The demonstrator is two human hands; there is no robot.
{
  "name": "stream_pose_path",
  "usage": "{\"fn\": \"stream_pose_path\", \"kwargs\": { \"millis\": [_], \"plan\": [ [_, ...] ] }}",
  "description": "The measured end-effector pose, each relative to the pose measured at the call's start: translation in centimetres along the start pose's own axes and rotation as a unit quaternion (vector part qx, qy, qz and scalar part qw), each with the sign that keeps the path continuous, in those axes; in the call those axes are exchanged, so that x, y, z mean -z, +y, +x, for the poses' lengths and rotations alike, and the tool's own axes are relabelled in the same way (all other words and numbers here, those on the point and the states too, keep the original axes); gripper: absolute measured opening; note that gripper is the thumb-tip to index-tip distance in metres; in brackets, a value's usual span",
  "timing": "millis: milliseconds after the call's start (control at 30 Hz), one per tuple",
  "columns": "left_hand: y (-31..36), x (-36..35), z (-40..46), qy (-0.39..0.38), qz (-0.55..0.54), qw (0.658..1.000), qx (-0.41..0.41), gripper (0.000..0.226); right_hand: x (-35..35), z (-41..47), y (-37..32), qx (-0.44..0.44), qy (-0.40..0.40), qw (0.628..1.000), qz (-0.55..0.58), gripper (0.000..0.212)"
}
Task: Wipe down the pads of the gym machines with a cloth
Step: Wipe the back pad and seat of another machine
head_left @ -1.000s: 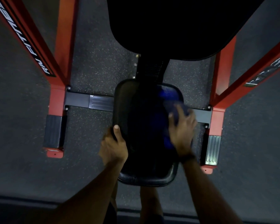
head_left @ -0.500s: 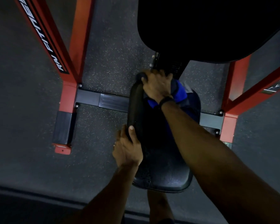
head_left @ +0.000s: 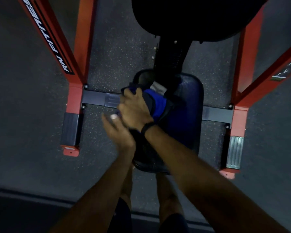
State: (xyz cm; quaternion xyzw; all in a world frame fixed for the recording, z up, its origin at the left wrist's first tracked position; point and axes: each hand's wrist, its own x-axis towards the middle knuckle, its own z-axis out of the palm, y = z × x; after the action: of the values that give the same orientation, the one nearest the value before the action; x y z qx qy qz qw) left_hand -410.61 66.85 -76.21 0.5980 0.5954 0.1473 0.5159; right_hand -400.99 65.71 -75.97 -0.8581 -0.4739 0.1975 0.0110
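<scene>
The right hand point(head_left: 135, 110) bunches the blue cloth point(head_left: 158, 103) in curled fingers against the far left corner of the seat pad point(head_left: 186, 118), so the wiping of this pad looks to be midway. The left hand point(head_left: 118, 132) rests with loose fingers at the pad's left edge, gripping nothing I can make out. Next the cloth likely needs drawing back along that left side, then the big back pad point(head_left: 191, 15) above

A gym: a red steel machine frame point(head_left: 77, 47) with fitness lettering at upper left, black padded seat point(head_left: 183, 115) at centre, speckled rubber floor point(head_left: 121, 52) and ribbed foot plates point(head_left: 234, 152) at lower right.
</scene>
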Motion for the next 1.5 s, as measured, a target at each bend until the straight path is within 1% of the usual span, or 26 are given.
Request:
{"fn": "stream_pose_path", "kwargs": {
  "millis": [33,67,100,133,167,200,267,300,367,400,467,533,600,667,767,867,933,967,1033,1100,1167,1233,1300,1367,1433,1500],
  "plan": [
    [0.0,1.1,0.2,0.014,-0.032,0.999,0.010,0.068,-0.2,-2.3,-1.3,0.008,0.012,1.000,0.016,0.028],
    [0.0,2.2,0.0,0.003,-0.045,0.999,0.014,0.057,-0.2,-4.3,-2.4,0.010,0.025,0.999,0.033,0.026],
    [-0.1,3.2,-0.5,-0.034,-0.042,0.998,0.018,0.045,-0.2,-6.1,-3.2,0.015,0.030,0.998,0.049,0.024],
    [-0.4,4.2,-1.3,-0.071,-0.058,0.995,0.043,0.037,-0.1,-7.6,-3.7,0.024,0.030,0.998,0.059,0.021],
    [-0.3,5.2,-2.3,-0.083,-0.082,0.990,0.079,0.036,0.0,-9.0,-4.2,0.036,0.025,0.997,0.063,0.020],
    [-0.4,5.7,-2.7,-0.073,-0.092,0.988,0.105,0.040,-0.1,-10.3,-4.4,0.044,0.019,0.997,0.063,0.023],
    [0.2,5.8,-2.6,-0.045,-0.085,0.989,0.114,0.048,-0.4,-13.0,-4.6,0.060,0.005,0.996,0.070,0.035],
    [0.6,5.3,-2.1,-0.045,-0.067,0.991,0.108,0.045,-0.7,-14.5,-4.4,0.067,0.002,0.995,0.080,0.042],
    [1.5,3.7,-1.1,-0.089,-0.027,0.991,0.095,0.030,-1.2,-18.0,-3.8,0.077,0.000,0.993,0.092,0.057],
    [1.9,2.6,-0.9,-0.114,-0.003,0.990,0.084,0.028,-1.6,-19.8,-3.2,0.079,0.001,0.992,0.097,0.063],
    [2.1,1.1,-1.1,-0.168,0.081,0.981,0.058,0.044,-2.1,-22.0,-1.5,0.081,0.011,0.993,0.082,0.073],
    [2.1,0.5,-1.9,-0.204,0.193,0.959,0.039,0.055,-2.1,-22.2,0.2,0.077,0.034,0.994,0.065,0.073],
    [2.1,0.3,-2.4,-0.194,0.238,0.951,0.032,0.058,-1.6,-20.8,1.6,0.044,0.064,0.992,0.095,0.058],
    [2.2,0.1,-2.4,-0.172,0.228,0.958,0.032,0.061,-1.0,-17.8,3.7,-0.007,0.089,0.985,0.147,0.045],
    [1.4,-0.5,-1.9,-0.149,0.241,0.959,-0.008,0.061,-1.5,-10.5,8.8,-0.102,0.100,0.979,0.142,0.044],
    [0.4,-0.8,-1.8,-0.133,0.280,0.950,-0.029,0.065,-1.9,-1.8,15.1,-0.214,0.116,0.961,0.128,0.047],
    [0.2,-0.9,-1.6,-0.131,0.301,0.944,-0.034,0.069,-1.8,1.5,16.5,-0.266,0.092,0.952,0.118,0.045],
    [0.3,-1.0,-1.4,-0.126,0.301,0.945,-0.034,0.068,-1.7,1.8,16.0,-0.277,0.096,0.950,0.113,0.044],
    [0.6,-1.2,-1.3,-0.124,0.304,0.944,-0.027,0.062,-1.5,-1.7,13.0,-0.272,0.127,0.948,0.103,0.043],
    [1.1,-1.3,-1.6,-0.127,0.308,0.943,-0.017,0.056,-1.7,-8.9,7.3,-0.258,0.142,0.949,0.109,0.044],
    [1.5,-1.2,-2.0,-0.125,0.305,0.944,-0.017,0.053,-1.9,-16.5,1.5,-0.270,0.127,0.945,0.136,0.044],
    [1.7,-1.1,-2.3,-0.123,0.306,0.944,-0.017,0.054,-1.8,-20.4,-0.8,-0.268,0.107,0.945,0.156,0.047],
    [1.8,-1.1,-2.4,-0.124,0.307,0.943,-0.023,0.054,-1.9,-19.3,1.5,-0.253,0.102,0.952,0.141,0.044],
    [2.0,-1.2,-2.4,-0.131,0.302,0.944,-0.029,0.055,-2.1,-14.7,6.3,-0.266,0.123,0.949,0.114,0.043],
    [2.0,-1.2,-2.4,-0.131,0.306,0.942,-0.031,0.055,-2.4,-8.0,12.3,-0.332,0.140,0.929,0.084,0.042],
    [1.9,-1.2,-2.5,-0.139,0.316,0.938,-0.029,0.056,-2.3,-2.9,17.0,-0.387,0.115,0.911,0.084,0.041]
  ]
}}
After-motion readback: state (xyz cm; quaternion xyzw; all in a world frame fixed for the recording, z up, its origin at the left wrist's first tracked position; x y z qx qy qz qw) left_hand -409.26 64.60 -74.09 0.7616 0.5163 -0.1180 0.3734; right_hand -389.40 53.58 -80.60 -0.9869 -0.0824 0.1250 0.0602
